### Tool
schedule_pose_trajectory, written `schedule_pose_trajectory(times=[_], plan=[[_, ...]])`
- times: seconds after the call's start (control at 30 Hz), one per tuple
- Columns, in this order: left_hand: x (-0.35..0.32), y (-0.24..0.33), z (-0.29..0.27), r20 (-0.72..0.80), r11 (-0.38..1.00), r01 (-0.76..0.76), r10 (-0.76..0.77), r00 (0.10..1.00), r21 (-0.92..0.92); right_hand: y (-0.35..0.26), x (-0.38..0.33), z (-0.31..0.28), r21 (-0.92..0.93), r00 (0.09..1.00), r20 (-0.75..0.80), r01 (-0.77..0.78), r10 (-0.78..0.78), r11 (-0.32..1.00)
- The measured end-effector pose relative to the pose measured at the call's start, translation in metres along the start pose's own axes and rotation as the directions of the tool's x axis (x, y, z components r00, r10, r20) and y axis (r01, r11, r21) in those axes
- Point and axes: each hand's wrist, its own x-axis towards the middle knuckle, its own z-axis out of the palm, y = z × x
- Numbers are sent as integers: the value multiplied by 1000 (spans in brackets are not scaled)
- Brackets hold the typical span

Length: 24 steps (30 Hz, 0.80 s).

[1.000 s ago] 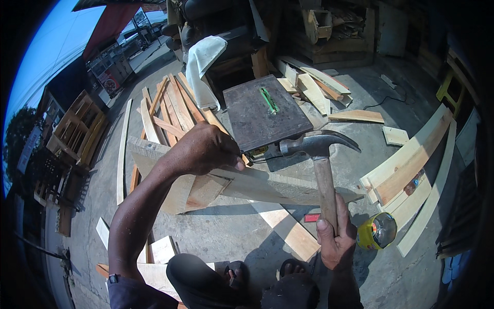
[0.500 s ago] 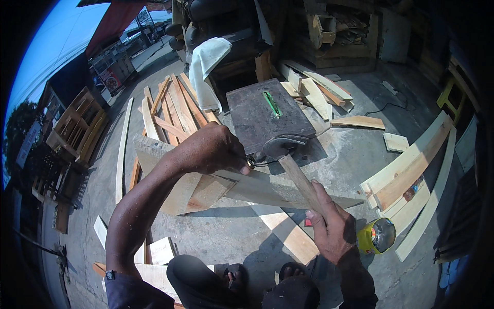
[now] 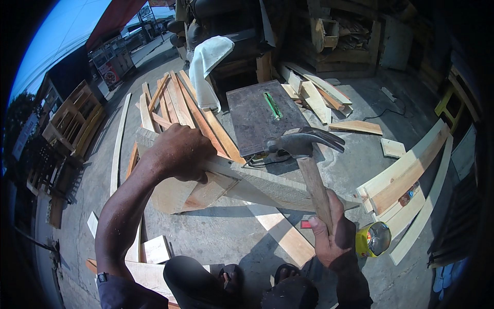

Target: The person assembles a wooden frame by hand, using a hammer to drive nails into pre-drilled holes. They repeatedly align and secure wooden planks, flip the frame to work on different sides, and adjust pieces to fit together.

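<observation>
The left hand (image 3: 180,153) clamps the wooden frame (image 3: 247,185) on the concrete floor (image 3: 226,232); the right hand (image 3: 333,234) grips a claw hammer (image 3: 309,154) raised above it — nailing looks midway, no nail visible.

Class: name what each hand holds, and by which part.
The right hand holds a claw hammer by the lower end of its wooden handle. The left hand grips the plank near its end.

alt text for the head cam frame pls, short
The person's right hand holds a claw hammer raised above a wooden plank that the left hand steadies. Around them on the concrete floor lie loose boards and a yellow tape measure.
</observation>
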Motion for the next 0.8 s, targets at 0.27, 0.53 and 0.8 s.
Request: schedule_pose_trajectory(times=[0.27,0.53,0.8], plan=[[5,1,-1,-39,999,7,-8,999,-34,36,-25,24,146,990,-125,-42,60,988],[24,-1,2,-40,996,-11,8,999,-91,91,3,69,-428,679,71,683,-731,593],[32,2,-22,-4,993,-78,78,997,-90,82,16,81,-474,909,168,414,-382,777]])
